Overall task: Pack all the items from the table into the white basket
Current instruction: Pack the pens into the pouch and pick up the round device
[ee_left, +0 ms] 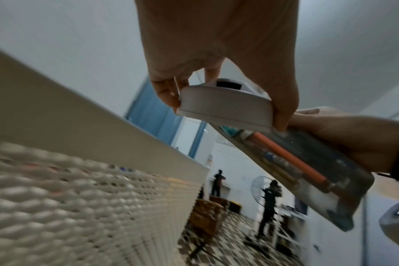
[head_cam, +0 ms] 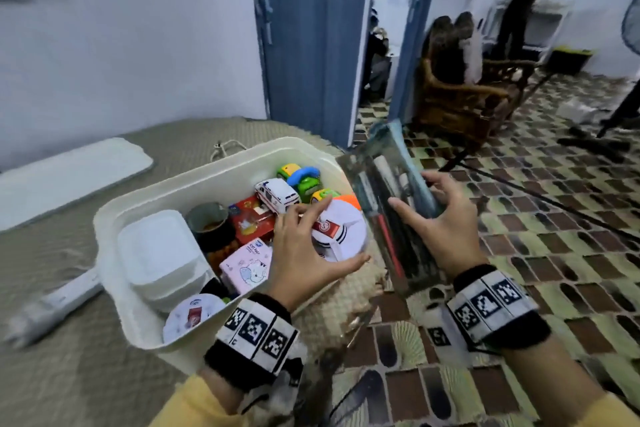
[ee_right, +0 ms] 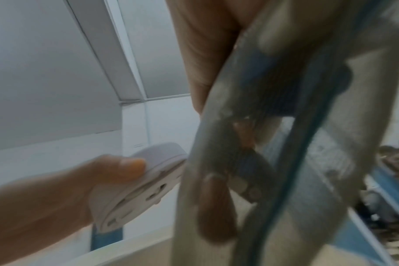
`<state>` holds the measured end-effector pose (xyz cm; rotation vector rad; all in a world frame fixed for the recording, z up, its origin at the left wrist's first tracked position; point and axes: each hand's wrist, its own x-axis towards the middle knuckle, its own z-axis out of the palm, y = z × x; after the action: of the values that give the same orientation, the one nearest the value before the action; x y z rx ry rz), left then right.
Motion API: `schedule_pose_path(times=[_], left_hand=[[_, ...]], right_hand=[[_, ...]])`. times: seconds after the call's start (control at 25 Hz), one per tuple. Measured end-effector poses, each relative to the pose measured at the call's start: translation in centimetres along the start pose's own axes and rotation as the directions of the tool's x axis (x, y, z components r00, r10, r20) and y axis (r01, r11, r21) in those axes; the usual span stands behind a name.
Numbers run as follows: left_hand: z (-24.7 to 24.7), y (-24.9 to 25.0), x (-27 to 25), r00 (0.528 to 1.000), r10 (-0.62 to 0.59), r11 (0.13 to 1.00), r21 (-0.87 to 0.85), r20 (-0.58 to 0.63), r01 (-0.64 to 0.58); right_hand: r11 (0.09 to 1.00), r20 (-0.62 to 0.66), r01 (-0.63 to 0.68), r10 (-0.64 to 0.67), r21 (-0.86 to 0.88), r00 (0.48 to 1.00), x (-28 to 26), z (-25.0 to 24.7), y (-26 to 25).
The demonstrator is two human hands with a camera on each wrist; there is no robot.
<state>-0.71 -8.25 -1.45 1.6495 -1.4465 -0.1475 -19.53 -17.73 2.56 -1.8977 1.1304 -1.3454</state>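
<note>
The white basket (head_cam: 214, 163) stands on a woven mat and holds several items. My left hand (head_cam: 344, 232) grips a round white disc-shaped device (head_cam: 337, 243) with a red label, just above the basket's right side. The left wrist view shows thumb and fingers pinching the device (ee_left: 226, 106) by its rim, beside the basket's perforated wall (ee_left: 80, 198). To the right of the basket, my right hand (head_cam: 410, 189) holds a clear pencil pouch (head_cam: 381, 163) full of pens, tilted. The pouch (ee_right: 307, 126) fills the blurred right wrist view.
Inside the basket lie a white lidded box (head_cam: 156, 253), dark cup (head_cam: 207, 222), red box (head_cam: 251, 218), pink tissue pack (head_cam: 246, 267), toy ambulance (head_cam: 277, 196) and another white disc (head_cam: 194, 317). A white power strip (head_cam: 55, 305) lies left of the basket. A wicker chair (head_cam: 460, 97) stands beyond.
</note>
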Motion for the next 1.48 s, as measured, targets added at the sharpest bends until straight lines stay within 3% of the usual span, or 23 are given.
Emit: schedule_pose_path(times=[0.24, 0.36, 0.44, 0.52, 0.68, 0.76, 0.92, 0.96, 1.0, 1.12, 1.28, 1.36, 1.48], left_hand=[[-7.0, -3.6, -3.6, 0.938, -0.232, 0.943, 0.178, -0.258, 0.282], [-10.0, -5.7, -5.4, 0.891, -0.345, 0.887, 0.207, -0.296, 0.412], [-11.4, -7.3, -6.5, 0.855, -0.421, 0.837, 0.234, -0.302, 0.494], [-12.0, -8.5, -7.2, 0.830, -0.481, 0.794, 0.260, -0.283, 0.549], [-11.5, -9.6, -7.7, 0.874, -0.444, 0.705, 0.525, -0.197, 0.476], [-11.4, -9.9, -7.7, 0.875, -0.448, 0.685, 0.560, -0.182, 0.467], [-11.2, -10.3, -7.9, 0.870, -0.465, 0.636, 0.622, -0.164, 0.457], [-11.2, -10.3, -7.9, 0.864, -0.477, 0.616, 0.641, -0.159, 0.458], [-11.1, -10.4, -7.9, 0.858, -0.491, 0.599, 0.655, -0.155, 0.461], [-11.0, -10.2, -7.8, 0.849, -0.505, 0.582, 0.666, -0.152, 0.466], [-11.1, -9.7, -7.8, 0.841, -0.519, 0.576, 0.663, -0.154, 0.477], [-11.2, -9.6, -7.7, 0.840, -0.521, 0.577, 0.663, -0.149, 0.476], [-11.1, -9.5, -7.7, 0.840, -0.523, 0.586, 0.656, -0.144, 0.477]], right_hand=[[0.949, 0.168, -0.050, -0.003, 0.312, 0.986, 4.3, 8.2, -2.3], [0.933, 0.246, -0.083, -0.006, 0.351, 0.969, 5.1, 12.4, -3.2], [0.908, 0.346, -0.161, 0.019, 0.387, 0.938, 5.3, 14.8, -3.8], [0.929, 0.448, -0.155, -0.013, 0.337, 0.894, 5.4, 16.8, -3.6], [0.988, 0.636, 0.102, -0.152, 0.116, 0.757, 5.8, 18.9, -1.8], [0.975, 0.703, 0.224, -0.153, -0.010, 0.695, 5.4, 19.6, -0.4], [0.944, 0.690, 0.275, -0.077, -0.182, 0.719, 3.7, 19.9, 1.2], [0.941, 0.708, 0.282, -0.069, -0.188, 0.703, 3.5, 19.9, 1.1], [0.941, 0.746, 0.290, -0.064, -0.176, 0.663, 3.4, 19.8, 1.1], [0.887, 0.884, 0.423, -0.041, -0.182, 0.466, 4.2, 19.3, 1.1], [0.889, 0.928, 0.397, 0.079, -0.230, 0.363, 4.1, 18.1, 1.6], [0.846, 0.931, 0.464, 0.093, -0.261, 0.353, 3.7, 18.3, 1.8], [0.756, 0.912, 0.561, 0.113, -0.337, 0.395, 4.1, 19.0, 1.8]])
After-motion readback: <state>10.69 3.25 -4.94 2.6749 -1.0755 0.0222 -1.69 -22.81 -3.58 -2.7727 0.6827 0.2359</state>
